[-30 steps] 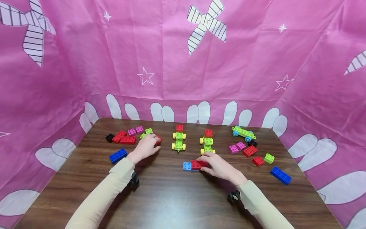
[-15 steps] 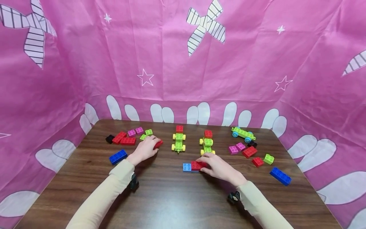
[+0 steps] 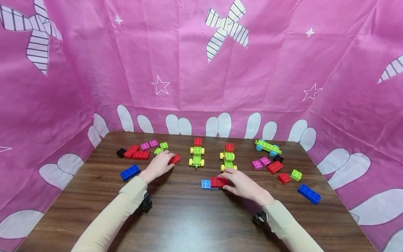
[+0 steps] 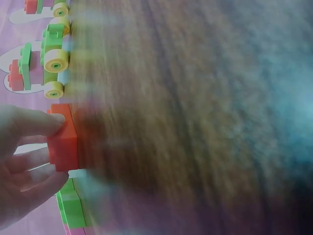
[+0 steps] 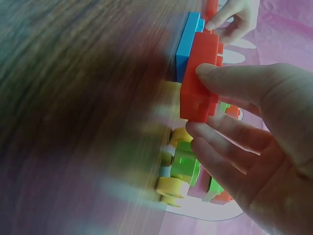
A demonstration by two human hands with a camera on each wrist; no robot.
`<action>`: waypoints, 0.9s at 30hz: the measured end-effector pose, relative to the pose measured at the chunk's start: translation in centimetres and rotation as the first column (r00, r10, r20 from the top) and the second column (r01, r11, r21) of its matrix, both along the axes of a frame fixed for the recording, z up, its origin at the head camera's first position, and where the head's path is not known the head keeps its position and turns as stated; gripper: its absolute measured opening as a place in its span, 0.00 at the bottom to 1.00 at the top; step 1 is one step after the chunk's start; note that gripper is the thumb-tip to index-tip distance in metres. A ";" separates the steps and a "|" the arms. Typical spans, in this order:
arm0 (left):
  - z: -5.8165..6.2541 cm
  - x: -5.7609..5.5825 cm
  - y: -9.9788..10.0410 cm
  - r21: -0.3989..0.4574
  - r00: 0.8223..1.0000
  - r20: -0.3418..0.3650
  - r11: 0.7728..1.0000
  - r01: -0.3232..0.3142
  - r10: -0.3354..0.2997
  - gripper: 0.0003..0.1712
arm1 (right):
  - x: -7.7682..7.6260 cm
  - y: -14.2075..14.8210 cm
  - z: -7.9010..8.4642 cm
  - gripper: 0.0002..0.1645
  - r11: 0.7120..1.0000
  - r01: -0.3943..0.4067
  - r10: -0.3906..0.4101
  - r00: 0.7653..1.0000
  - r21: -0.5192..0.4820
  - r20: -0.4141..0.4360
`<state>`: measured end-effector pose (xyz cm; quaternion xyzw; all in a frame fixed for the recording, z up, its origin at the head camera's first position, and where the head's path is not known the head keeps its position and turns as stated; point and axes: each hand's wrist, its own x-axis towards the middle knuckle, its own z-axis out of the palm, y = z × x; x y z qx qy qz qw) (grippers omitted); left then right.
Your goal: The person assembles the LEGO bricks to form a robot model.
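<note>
My left hand (image 3: 158, 165) pinches a red brick (image 3: 175, 159) at the left of the table. In the left wrist view its thumb lies on the near side of that brick, with the fingers around the other side. My right hand (image 3: 244, 185) holds a second red brick (image 5: 198, 83) with thumb and fingers, near the table's middle. This one sits on the right part of a light blue brick (image 3: 206, 184) and juts past its end. Just behind the right hand stands a green car base with yellow wheels (image 3: 228, 161); another yellow-wheeled base (image 3: 197, 156) is between the hands.
Left are red bricks (image 3: 141, 155), pink bricks (image 3: 153, 143), green bricks (image 3: 164, 145), a dark blue brick (image 3: 130, 172) and a black piece (image 3: 121, 152). Similar bricks (image 3: 275, 167) and a blue-wheeled green base (image 3: 267, 147) lie right. A pink cloth (image 3: 195, 91) hangs behind the table.
The red brick at my left hand has turned and shifted slightly right and toward me. My right hand has slid slightly right on its brick, showing more of the red.
</note>
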<state>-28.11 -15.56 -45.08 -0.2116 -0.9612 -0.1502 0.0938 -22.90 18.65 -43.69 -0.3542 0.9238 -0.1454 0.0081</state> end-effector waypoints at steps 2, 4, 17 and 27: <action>0.0 0.1 -0.1 0.000 1.000 -0.009 1.000 0.011 -0.011 0.23 | 0.0 0.2 0.0 0.24 1.000 0.003 -0.003 1.000 -0.002 0.006; 0.1 0.2 -0.1 0.008 1.000 -0.007 1.000 0.024 -0.024 0.23 | 0.0 0.3 0.0 0.24 1.000 0.004 -0.004 1.000 -0.011 0.016; 0.1 0.4 -0.3 0.039 0.998 0.062 0.999 0.013 -0.016 0.21 | -0.1 0.5 -0.1 0.22 1.000 0.011 -0.011 1.000 -0.020 0.016; 0.8 1.5 -0.1 0.067 0.992 0.122 0.998 0.011 -0.019 0.20 | -0.1 0.6 -0.4 0.21 0.999 0.001 0.000 1.000 -0.036 0.003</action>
